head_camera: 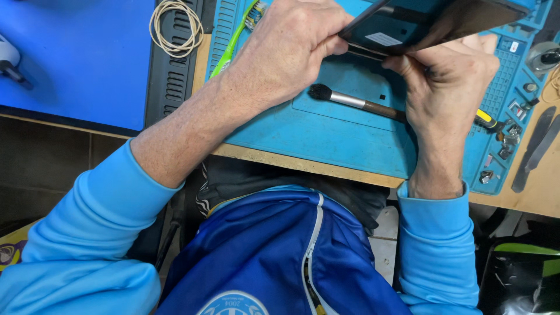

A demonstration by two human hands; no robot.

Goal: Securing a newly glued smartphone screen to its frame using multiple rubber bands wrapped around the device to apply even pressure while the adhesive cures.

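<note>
A flat dark device [431,23], like a tablet with its back panel lifted, is held tilted above a blue work mat [326,137]. My left hand [289,46] grips its left edge, thumb against the gap between the two dark panels. My right hand [449,81] holds it from below on the right, fingers curled under the lower panel. A small brush with a black head and brown handle [350,100] lies on the mat under the device, its handle end hidden by my right hand.
A green toothbrush [233,41] lies at the mat's left edge. A coil of pale cord [174,26] sits on a black ridged strip. Small screws and metal parts [507,137] fill the mat's right compartments, beside a yellow-handled tool [487,121] and dark pry tools [536,149].
</note>
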